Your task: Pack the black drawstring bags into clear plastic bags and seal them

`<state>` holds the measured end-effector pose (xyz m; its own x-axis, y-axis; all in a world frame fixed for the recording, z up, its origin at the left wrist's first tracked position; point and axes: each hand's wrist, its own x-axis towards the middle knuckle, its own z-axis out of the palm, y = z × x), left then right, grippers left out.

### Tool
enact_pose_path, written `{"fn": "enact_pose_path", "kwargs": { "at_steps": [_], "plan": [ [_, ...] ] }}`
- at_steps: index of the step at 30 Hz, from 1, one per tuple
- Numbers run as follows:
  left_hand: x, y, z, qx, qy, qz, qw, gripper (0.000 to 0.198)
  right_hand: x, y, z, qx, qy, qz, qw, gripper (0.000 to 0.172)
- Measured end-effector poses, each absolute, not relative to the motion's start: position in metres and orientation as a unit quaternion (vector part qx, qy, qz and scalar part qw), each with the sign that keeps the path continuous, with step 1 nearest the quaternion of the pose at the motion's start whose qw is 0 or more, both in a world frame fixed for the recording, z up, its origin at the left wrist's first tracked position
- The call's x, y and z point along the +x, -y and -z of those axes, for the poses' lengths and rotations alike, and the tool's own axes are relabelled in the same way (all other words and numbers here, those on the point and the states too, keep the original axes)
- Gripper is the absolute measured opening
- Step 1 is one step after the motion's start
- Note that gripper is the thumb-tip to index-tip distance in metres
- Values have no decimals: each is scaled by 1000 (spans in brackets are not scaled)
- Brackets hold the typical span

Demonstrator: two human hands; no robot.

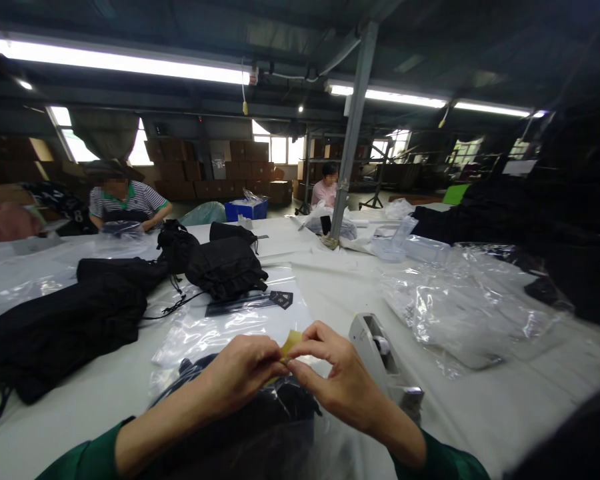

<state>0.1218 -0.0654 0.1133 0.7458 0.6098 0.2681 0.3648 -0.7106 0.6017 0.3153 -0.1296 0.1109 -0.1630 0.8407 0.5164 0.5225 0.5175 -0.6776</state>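
A small yellow slip (292,340), paper or sticker, is pinched between the fingertips of both hands. My left hand (245,365) is closed on its left side, thumb and fingers pressed together. From the other side my right hand (337,377) grips it between thumb and forefinger. Directly under the hands lies a dark folded item (245,433) in a clear plastic bag, partly hidden by my forearms. A grey tape dispenser (377,340) stands just right of my right hand. Beyond my left hand, black hang tags (281,299) rest on clear plastic sheets (230,327).
Black bags (70,327) with cords lie across the left of the white table (330,287). Crumpled clear plastic bags (460,307) and clear plastic containers (425,249) occupy the right. A metal post (353,133) rises at the far side. Two people (127,200) sit beyond, before stacked cartons (247,160).
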Motion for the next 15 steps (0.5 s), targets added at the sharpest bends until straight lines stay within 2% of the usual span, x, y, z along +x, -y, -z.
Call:
{"fn": "enact_pose_path", "kwargs": {
  "at_steps": [4, 7, 12, 15],
  "plan": [
    [119, 64, -109, 909, -265, -200, 251, 28, 318, 131, -117, -472, 758, -176, 416, 6],
    [115, 62, -106, 895, -315, -174, 264, 46, 318, 131, -120, -476, 758, -190, 404, 8],
    [100, 64, -100, 800, -344, -125, 476, 54, 315, 127, -117, -492, 710, -266, 428, 7],
    [74, 77, -92, 742, -363, -140, 546, 59, 313, 124, -112, -506, 663, -321, 448, 13]
  ]
}}
